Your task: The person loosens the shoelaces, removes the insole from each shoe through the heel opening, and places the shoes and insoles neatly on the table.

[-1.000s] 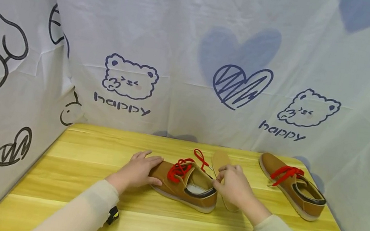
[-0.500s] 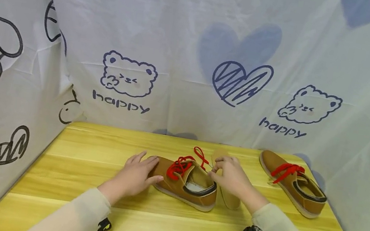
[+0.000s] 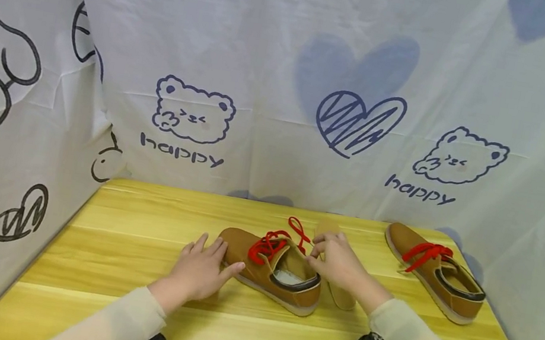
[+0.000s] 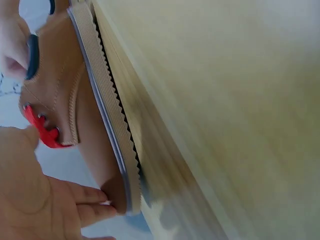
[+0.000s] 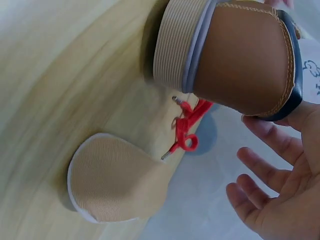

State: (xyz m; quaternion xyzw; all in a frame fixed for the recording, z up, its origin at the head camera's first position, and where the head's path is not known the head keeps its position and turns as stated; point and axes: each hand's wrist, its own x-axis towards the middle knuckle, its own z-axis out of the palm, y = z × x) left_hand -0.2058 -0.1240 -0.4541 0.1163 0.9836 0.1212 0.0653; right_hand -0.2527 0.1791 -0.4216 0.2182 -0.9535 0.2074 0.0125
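A brown lace-up shoe (image 3: 264,265) with red laces (image 3: 267,247) lies on the table, its toe pointing left and its opening at the right. My left hand (image 3: 201,269) has its fingers spread, with the fingertips touching the toe; the left wrist view shows them against the shoe's front (image 4: 107,175). With thumb and index finger my right hand (image 3: 340,262) pinches the far rim of the opening near the heel, the other fingers loose in the right wrist view. A tan insole (image 3: 340,297) lies beyond the shoe, partly hidden under the right hand.
A second brown shoe (image 3: 436,275), its red laces tied, stands at the right rear of the wooden table (image 3: 145,221). White printed cloth (image 3: 270,151) hangs behind and along both sides. A loose lace loop (image 3: 300,232) lies behind the near shoe.
My left hand has spread its fingers and slid slightly toward me along the toe. My right hand has shifted a little left along the rim. The shoe has barely moved.
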